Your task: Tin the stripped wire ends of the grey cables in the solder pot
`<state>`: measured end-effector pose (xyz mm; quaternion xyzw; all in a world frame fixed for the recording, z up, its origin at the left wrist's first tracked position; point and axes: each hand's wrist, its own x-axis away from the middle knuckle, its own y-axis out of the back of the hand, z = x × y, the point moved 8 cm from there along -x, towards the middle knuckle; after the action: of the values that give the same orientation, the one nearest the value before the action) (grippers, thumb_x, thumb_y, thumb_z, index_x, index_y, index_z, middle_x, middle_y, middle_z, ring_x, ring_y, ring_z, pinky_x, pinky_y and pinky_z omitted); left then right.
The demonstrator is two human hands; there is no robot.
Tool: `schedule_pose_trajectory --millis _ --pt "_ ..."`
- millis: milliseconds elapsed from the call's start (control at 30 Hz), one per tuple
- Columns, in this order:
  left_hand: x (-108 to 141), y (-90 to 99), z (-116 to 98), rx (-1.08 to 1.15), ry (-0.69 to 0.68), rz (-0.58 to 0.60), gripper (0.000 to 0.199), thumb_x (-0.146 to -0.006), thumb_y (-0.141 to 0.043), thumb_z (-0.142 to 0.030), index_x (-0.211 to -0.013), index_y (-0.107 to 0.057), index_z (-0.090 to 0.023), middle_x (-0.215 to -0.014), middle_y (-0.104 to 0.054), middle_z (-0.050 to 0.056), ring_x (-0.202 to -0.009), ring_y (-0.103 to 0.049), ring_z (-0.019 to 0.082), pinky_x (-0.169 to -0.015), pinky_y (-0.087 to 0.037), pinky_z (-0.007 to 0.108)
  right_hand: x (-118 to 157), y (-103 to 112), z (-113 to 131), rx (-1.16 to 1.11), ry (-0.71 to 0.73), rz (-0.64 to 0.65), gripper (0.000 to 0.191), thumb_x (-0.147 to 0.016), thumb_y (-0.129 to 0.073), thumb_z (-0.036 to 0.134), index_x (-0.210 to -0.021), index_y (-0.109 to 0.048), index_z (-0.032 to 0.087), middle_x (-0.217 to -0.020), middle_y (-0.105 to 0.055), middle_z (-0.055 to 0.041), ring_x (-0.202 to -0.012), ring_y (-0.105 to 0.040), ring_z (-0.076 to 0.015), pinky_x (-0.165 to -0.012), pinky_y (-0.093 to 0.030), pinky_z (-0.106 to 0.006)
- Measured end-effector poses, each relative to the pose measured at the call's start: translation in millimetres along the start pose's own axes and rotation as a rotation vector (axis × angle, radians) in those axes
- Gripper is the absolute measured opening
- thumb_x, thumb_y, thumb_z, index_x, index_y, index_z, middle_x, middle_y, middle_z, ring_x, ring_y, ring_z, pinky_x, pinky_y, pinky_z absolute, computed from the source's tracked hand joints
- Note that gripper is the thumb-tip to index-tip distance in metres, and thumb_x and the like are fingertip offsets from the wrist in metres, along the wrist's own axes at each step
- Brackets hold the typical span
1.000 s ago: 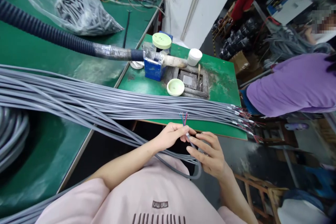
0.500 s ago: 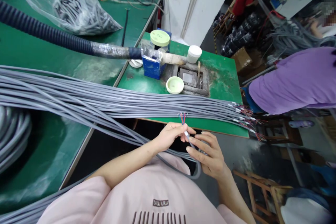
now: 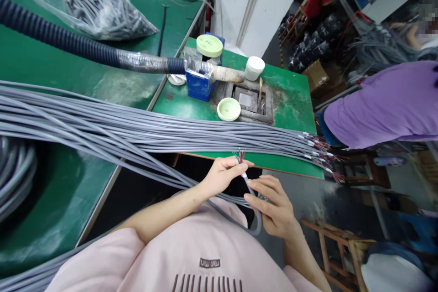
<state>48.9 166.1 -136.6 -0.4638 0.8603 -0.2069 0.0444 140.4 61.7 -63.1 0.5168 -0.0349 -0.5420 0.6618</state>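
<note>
The left hand (image 3: 228,172) is pinched closed on 1 gray cable (image 3: 248,184), near the end where its colored wires (image 3: 240,157) fan out. That end is on the near side of the bundle (image 3: 205,136). The right hand (image 3: 273,203) is half curled, fingertips at the cable; I cannot tell whether it grips. Beyond the bundle, a pale green dish (image 3: 229,109), a white tub (image 3: 254,69) and a blue box (image 3: 198,86) sit on the table (image 3: 294,105).

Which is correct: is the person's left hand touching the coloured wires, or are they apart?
Touching: the head view shows the left hand pinching the coloured wires between thumb and fingers, their ends fanned out above.
</note>
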Motion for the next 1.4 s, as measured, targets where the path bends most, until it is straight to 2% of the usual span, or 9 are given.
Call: schedule_pose_trajectory --millis 100,200,267,367,567,933,1067,1200,1400 --pt "-1.4 -2.9 9.3 0.114 0.097 0.034 0.034 -0.076 -0.068 -0.047 -0.068 -0.073 -0.015 -0.084 -0.073 0.008 -0.079 -0.063 0.018 -0.08 -0.045 0.03 -1.7 6.4 -8.2 -0.133 -0.142 -0.088 0.049 -0.082 -0.049 0.003 -0.123 -0.06 0.025 -0.117 -0.067 -0.0103 -0.104 -0.062 -0.0229 -0.087 -0.05 -0.045" --pt "-1.0 -8.3 12.0 0.197 0.141 0.064 0.032 -0.074 -0.07 -0.047 -0.073 -0.075 -0.015 -0.082 -0.072 0.008 -0.08 -0.062 0.018 -0.082 -0.045 0.03 3.2 2.7 -33.1 -0.249 -0.464 -0.155 0.028 -0.086 -0.053 0.011 -0.106 -0.068 0.023 -0.087 -0.072 -0.0057 -0.077 -0.066 -0.0176 -0.069 -0.052 -0.032" --pt "0.4 -14.0 9.7 0.221 0.132 0.104 0.03 -0.075 -0.07 -0.045 -0.075 -0.076 -0.015 -0.087 -0.071 0.008 -0.083 -0.061 0.018 -0.081 -0.045 0.03 7.8 -15.4 -47.0 -0.401 -0.655 -0.109 0.018 -0.088 -0.055 0.023 -0.093 -0.071 0.02 -0.064 -0.068 -0.0022 -0.055 -0.061 -0.0137 -0.053 -0.046 -0.026" --pt "3.5 -20.4 8.4 0.248 0.153 0.147 0.031 -0.077 -0.068 -0.045 -0.076 -0.077 -0.015 -0.096 -0.069 0.01 -0.087 -0.061 0.019 -0.079 -0.046 0.03 7.2 -48.3 -53.0 -0.746 -0.783 -0.079 0.031 -0.091 -0.051 0.036 -0.084 -0.073 0.016 -0.041 -0.056 0.002 -0.035 -0.046 -0.0099 -0.042 -0.037 -0.024" --pt "4.2 -11.0 -1.4 0.173 0.083 0.052 0.031 -0.08 -0.064 -0.044 -0.079 -0.077 -0.016 -0.103 -0.07 0.011 -0.101 -0.06 0.022 -0.095 -0.043 0.034 -4.2 -72.9 -50.6 -1.115 -0.825 -0.204 0.034 -0.089 -0.055 0.038 -0.072 -0.072 0.015 -0.031 -0.046 0.0042 -0.03 -0.035 -0.0068 -0.041 -0.032 -0.023" --pt "2.3 -8.0 -6.8 0.072 0.029 0.022 0.03 -0.081 -0.062 -0.043 -0.075 -0.076 -0.017 -0.095 -0.072 0.009 -0.1 -0.062 0.022 -0.095 -0.044 0.034 -0.4 -82.9 -54.3 -1.241 -0.928 -0.224 0.04 -0.08 -0.062 0.049 -0.06 -0.066 0.014 -0.028 -0.043 0.0039 -0.026 -0.032 -0.0063 -0.039 -0.031 -0.023" --pt "4.0 -11.1 -4.7 0.118 0.074 0.034 0.04 -0.075 -0.065 -0.05 -0.058 -0.068 -0.014 -0.086 -0.071 0.012 -0.075 -0.064 0.018 -0.067 -0.052 0.029 -0.6 -93.1 -54.6 -1.345 -0.962 -0.262 0.044 -0.081 -0.058 0.053 -0.057 -0.062 0.016 -0.027 -0.04 0.0047 -0.025 -0.031 -0.0079 -0.036 -0.031 -0.024" --pt "9.6 -15.6 11.6 0.127 0.256 0.053 0.056 -0.07 -0.064 -0.061 -0.043 -0.048 -0.015 -0.051 -0.059 0.006 -0.037 -0.054 0.014 -0.031 -0.039 0.024 -2.8 -99.7 -56.0 -1.385 -0.993 -0.337 0.039 -0.08 -0.058 0.052 -0.061 -0.059 0.018 -0.025 -0.034 0.0091 -0.022 -0.028 -0.0082 -0.034 -0.031 -0.025" --pt "10.0 -13.0 15.8 0.15 0.29 0.015 0.059 -0.068 -0.064 -0.066 -0.044 -0.046 -0.016 -0.042 -0.054 0.003 -0.031 -0.055 0.016 -0.025 -0.037 0.02 -9.4 -102.8 -52.9 -1.475 -0.968 -0.363 0.038 -0.082 -0.057 0.048 -0.058 -0.054 0.019 -0.025 -0.03 0.0105 -0.02 -0.025 -0.0072 -0.031 -0.025 -0.023"
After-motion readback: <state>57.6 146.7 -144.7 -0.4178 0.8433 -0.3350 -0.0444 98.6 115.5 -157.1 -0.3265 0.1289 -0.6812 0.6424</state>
